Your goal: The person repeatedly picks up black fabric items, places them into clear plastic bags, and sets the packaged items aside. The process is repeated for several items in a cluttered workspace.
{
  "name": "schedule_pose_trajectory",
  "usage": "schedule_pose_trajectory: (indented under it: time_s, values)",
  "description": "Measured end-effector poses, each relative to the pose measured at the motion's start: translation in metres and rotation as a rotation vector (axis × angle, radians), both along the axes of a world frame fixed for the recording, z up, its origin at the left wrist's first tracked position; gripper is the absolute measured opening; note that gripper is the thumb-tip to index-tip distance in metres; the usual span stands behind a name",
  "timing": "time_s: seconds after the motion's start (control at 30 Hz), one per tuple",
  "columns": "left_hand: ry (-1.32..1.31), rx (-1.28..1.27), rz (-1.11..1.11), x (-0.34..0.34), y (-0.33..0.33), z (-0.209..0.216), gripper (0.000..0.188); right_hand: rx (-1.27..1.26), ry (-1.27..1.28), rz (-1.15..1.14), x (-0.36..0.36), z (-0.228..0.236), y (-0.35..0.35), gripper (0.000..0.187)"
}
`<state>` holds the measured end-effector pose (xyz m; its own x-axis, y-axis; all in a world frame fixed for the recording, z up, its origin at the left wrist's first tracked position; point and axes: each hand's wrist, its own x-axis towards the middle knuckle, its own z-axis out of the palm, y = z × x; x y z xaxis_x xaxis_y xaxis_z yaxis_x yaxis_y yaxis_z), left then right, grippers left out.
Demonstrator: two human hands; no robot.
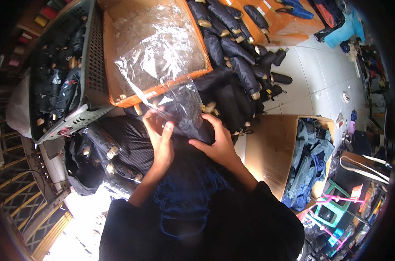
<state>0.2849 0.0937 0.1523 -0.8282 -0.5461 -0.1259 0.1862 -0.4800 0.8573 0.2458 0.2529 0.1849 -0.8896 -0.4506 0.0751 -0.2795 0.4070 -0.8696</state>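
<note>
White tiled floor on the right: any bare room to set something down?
The white tiled floor looks bare right of the black cylindrical fabric bundles, beyond the brown cardboard box. Crowded: around the left hand and right hand, and inside the grey perforated plastic basket.

Wkshp, prob.: thread spools [41,21], lg. plastic crate [96,69], cardbd box [269,150].

A loose black top [245,222] with wide sleeves [267,198] bears sketchy blue linework [184,211].
</note>
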Motion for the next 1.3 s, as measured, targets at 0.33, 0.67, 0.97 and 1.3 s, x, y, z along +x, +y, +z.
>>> schedule_pose_trajectory:
  time_s: [0.33, 0.67, 0.97, 1.3]
  values:
    - [-0.069, 0.111, -0.104, -0.032, -0.016, 0.048, 0.05, -0.412, -0.294, 0.027, -0.007, 0.007, -0.048, 0.08]
    - [-0.166, 0.01, -0.238, -0.038, -0.022, 0.042, 0.035, -0.407, -0.512, 0.163, -0.014, -0.002, -0.031, 0.041]
    - [0.183, 0.125, -0.33, -0.05, -0.045, 0.055, 0.069, -0.52, -0.561, 0.311, -0.029, 0.008, -0.034, 0.043]
    - [-0.106, 0.066, -0.228, -0.051, -0.026, 0.076, 0.03, -0.754, -0.715, 0.11, -0.017, -0.004, -0.054, 0.02]
